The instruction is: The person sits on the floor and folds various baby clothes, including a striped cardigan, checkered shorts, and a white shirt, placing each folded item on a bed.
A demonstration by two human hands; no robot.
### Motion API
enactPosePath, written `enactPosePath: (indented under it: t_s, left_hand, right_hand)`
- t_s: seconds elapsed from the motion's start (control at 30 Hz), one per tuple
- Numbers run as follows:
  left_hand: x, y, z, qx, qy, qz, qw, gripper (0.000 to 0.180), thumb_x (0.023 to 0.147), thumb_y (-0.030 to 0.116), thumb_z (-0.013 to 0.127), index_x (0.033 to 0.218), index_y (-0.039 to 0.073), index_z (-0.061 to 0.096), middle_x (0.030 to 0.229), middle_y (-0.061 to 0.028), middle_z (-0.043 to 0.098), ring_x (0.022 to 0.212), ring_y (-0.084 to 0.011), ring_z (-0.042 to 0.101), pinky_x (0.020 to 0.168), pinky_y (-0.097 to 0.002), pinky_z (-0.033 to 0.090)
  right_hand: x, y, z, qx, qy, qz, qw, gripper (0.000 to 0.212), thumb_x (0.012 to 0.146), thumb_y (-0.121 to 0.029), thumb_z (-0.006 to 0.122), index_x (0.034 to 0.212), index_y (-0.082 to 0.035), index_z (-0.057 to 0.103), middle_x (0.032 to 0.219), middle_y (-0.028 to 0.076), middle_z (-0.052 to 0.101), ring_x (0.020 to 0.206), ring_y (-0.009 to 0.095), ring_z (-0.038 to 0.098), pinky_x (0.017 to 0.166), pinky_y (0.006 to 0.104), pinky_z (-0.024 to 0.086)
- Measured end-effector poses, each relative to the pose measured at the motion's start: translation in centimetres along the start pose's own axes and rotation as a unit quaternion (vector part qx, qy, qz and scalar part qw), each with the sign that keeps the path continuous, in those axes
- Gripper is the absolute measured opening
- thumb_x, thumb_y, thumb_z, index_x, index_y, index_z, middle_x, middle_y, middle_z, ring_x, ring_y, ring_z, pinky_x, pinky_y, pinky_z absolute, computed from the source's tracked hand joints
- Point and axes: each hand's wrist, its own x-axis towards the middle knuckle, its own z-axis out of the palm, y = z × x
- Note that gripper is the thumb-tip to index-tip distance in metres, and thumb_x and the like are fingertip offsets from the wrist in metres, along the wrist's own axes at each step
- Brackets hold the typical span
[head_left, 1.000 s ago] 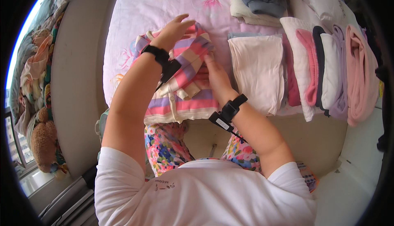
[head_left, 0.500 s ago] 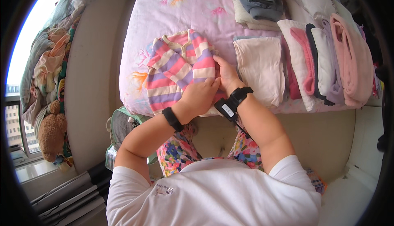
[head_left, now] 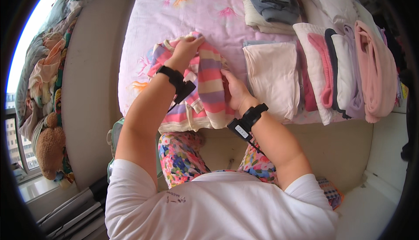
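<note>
A child's cardigan (head_left: 211, 83) with pink, purple and cream stripes lies on the bed, partly bunched and folded at its left side. My left hand (head_left: 185, 50) is closed on the cloth by its collar and shoulder, fingers bent over the edge. At the cardigan's right edge is my right hand (head_left: 236, 91), its thumb along the cloth and its other fingers partly tucked from sight beside or under it. Both wrists wear black bands with small devices.
The bed (head_left: 198, 15) has a pink flowered cover. Right of the cardigan lies a folded pale pink cloth (head_left: 273, 76). Beyond it stand several folded garments, with a pink one (head_left: 371, 70) outermost. Dark grey clothes (head_left: 273, 0) are stacked behind. A brown plush toy (head_left: 49, 150) sits by the window.
My left hand has moved up and away from the cardigan's lower right to its collar. The cardigan's right front and hem have spread out toward me. My right hand stays by the right edge.
</note>
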Motion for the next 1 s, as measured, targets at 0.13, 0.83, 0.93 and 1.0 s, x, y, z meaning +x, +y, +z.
enactPosePath:
  t_s: [0.13,0.83,0.93,1.0]
  left_hand:
    - [3.0,1.4,2.4,-0.014,-0.099,0.032,0.995,0.033,0.087,0.025,0.065,0.112,0.005,0.059,0.097,-0.0012,0.062,0.089,-0.0111,0.058,0.078,-0.0263,0.046]
    - [-6.6,-1.6,0.6,0.071,-0.105,-0.125,0.984,0.036,0.095,0.031,0.056,0.118,0.003,0.059,0.1,-0.0021,0.064,0.087,-0.009,0.06,0.076,-0.026,0.048]
    - [-6.9,-2.5,0.2,0.101,-0.089,-0.108,0.985,0.035,0.096,0.031,0.055,0.113,0.001,0.061,0.099,-0.0021,0.064,0.084,-0.0091,0.061,0.075,-0.026,0.049]
    - [-6.9,-2.8,-0.2,0.05,-0.103,-0.085,0.99,0.035,0.096,0.03,0.055,0.113,0.001,0.062,0.098,-0.0025,0.064,0.084,-0.0096,0.061,0.075,-0.0259,0.049]
  right_hand:
    - [-1.1,1.8,0.0,-0.019,-0.065,-0.013,0.998,0.037,0.092,-0.045,0.05,0.104,-0.013,0.064,0.092,0.003,0.063,0.077,0.016,0.057,0.074,0.0295,0.045]
    - [0.8,1.4,2.0,0.017,0.128,-0.178,0.975,0.034,0.095,-0.039,0.054,0.111,-0.009,0.049,0.092,0.005,0.059,0.069,0.015,0.06,0.056,0.0305,0.05]
    - [0.9,0.7,2.1,-0.006,0.149,-0.16,0.976,0.03,0.095,-0.038,0.053,0.11,-0.012,0.049,0.089,0.003,0.059,0.07,0.014,0.06,0.057,0.0321,0.05]
    - [1.3,0.4,1.9,-0.024,0.142,-0.138,0.98,0.027,0.095,-0.037,0.053,0.106,-0.012,0.052,0.087,0.003,0.059,0.071,0.014,0.06,0.06,0.0326,0.05]
